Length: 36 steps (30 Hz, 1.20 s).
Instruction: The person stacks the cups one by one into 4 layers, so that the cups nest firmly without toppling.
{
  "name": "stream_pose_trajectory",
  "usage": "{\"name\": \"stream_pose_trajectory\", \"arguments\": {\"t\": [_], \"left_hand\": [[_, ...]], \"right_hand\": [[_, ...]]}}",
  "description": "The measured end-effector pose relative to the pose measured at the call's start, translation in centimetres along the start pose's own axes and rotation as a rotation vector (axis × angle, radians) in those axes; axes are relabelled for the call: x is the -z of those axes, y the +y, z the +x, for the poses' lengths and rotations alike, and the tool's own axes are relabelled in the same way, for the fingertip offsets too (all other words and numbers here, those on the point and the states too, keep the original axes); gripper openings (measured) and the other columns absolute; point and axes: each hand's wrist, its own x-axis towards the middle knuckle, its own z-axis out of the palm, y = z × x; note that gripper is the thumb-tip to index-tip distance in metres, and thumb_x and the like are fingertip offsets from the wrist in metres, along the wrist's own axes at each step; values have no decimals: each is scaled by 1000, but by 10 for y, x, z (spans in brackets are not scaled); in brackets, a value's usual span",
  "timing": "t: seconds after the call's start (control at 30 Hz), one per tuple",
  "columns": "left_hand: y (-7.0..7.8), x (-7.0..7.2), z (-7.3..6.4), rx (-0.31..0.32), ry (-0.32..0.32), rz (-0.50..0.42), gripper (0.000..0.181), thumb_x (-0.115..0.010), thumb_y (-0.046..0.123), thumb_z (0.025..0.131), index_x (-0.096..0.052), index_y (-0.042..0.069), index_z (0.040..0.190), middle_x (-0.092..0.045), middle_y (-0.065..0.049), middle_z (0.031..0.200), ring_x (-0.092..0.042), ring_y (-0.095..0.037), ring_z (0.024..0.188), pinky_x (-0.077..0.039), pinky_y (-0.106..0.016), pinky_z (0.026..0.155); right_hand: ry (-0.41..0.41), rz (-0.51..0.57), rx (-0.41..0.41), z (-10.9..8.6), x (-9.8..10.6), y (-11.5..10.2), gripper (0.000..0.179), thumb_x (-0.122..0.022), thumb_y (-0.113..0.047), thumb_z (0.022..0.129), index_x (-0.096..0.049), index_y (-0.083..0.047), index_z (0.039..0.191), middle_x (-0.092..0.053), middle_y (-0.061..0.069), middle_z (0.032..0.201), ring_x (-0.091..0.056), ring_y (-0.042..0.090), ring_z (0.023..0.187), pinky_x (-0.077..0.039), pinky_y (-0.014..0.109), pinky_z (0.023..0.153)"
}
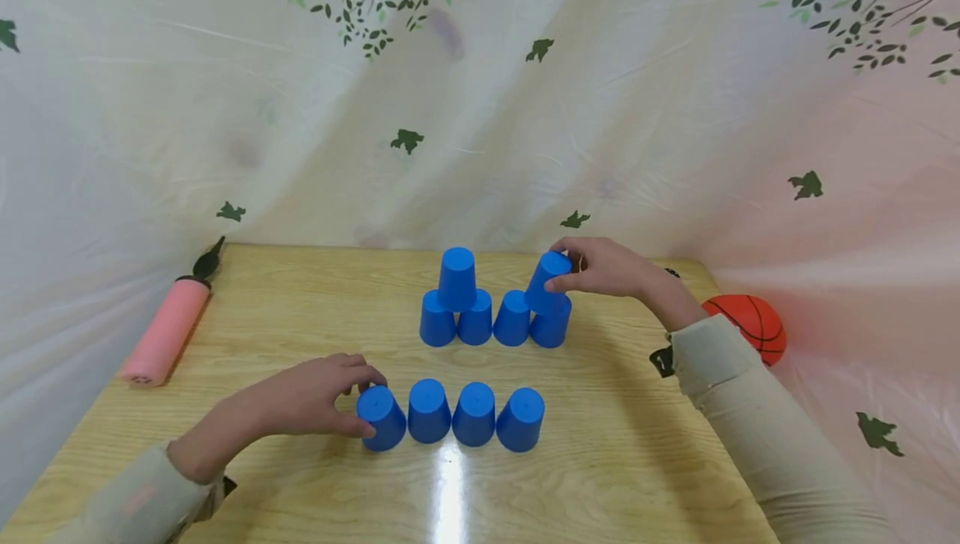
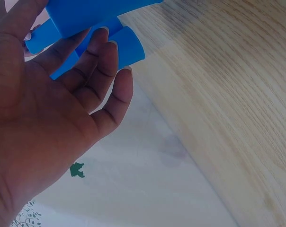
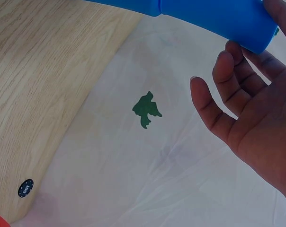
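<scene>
Upside-down blue plastic cups stand in two rows on the table. In the front row, my left hand [image 1: 322, 398] pinches the leftmost cup [image 1: 381, 421] between thumb and fingers; the left wrist view shows this cup [image 2: 93, 16] at the top, the other fingers loosely bent. My right hand [image 1: 611, 267] holds a slightly tilted cup [image 1: 545, 281] near its base, its rim right at the tops of the back row's right pair [image 1: 512, 321]. In the right wrist view, thumb and fingers hold that cup [image 3: 223, 21]. Another cup [image 1: 457, 279] sits on the back row's left pair [image 1: 438, 321].
A pink hand pump [image 1: 168, 331] with a black nozzle lies at the table's left edge. An orange-red ball [image 1: 753, 327] with black lines is at the right, partly behind the right sleeve. A black chip [image 3: 25, 188] marked 100 lies near the back edge. Leaf-printed sheeting [image 1: 480, 152] surrounds the table.
</scene>
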Motion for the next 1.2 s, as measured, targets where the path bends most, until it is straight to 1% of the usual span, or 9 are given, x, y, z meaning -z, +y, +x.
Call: {"name": "stream_pose_trajectory", "arguments": {"t": [0.27,0.5,0.8,0.9,1.0,1.1,1.2], "left_hand": [[-1,0,0,-13,9,16,58,-75,55,83,-63,22,129,-62,7,111,-60,-17,103,-53,-41,86],[1,-1,0,-8,18,31,58,-75,55,83,-63,21,129,-62,7,111,-60,-17,103,-53,-41,86],[1,-2,0,-33,37,56,59,-74,56,83,-64,20,129,-62,8,111,-60,-15,100,-53,-38,83],[0,-3,1,-36,40,59,59,-74,56,83,-64,20,129,-62,8,111,-60,-14,100,-53,-37,83],[1,-3,1,-35,42,58,58,-74,56,84,-64,20,128,-62,8,111,-60,-14,100,-53,-37,83],[1,-3,1,-40,49,59,57,-74,55,84,-64,20,128,-62,7,111,-60,-14,99,-53,-36,82],[0,-4,1,-49,62,62,56,-74,54,84,-65,20,127,-62,8,109,-59,-14,97,-52,-33,79]], "right_hand": [[-7,-1,-2,-1,1,-2,60,-73,-47,89,-55,-14,136,-68,6,105,-62,22,92,-54,34,75],[-7,-14,-10,-1,1,-3,64,-73,-47,88,-53,-13,138,-66,7,104,-61,23,92,-52,33,72],[11,-24,-24,-8,2,2,70,-72,-51,88,-49,-14,142,-63,9,105,-59,24,94,-50,32,68],[23,-31,-24,-14,5,2,71,-72,-51,88,-47,-14,144,-62,9,105,-58,24,92,-49,31,67],[60,-33,-21,-23,10,3,73,-71,-51,88,-46,-14,145,-61,10,105,-56,24,90,-48,31,66],[116,-27,-30,-37,16,0,73,-71,-52,89,-45,-16,146,-60,9,106,-56,24,90,-49,31,67],[167,-21,-38,-54,23,-7,73,-70,-53,89,-44,-18,147,-59,8,107,-55,24,91,-49,33,68]]}}
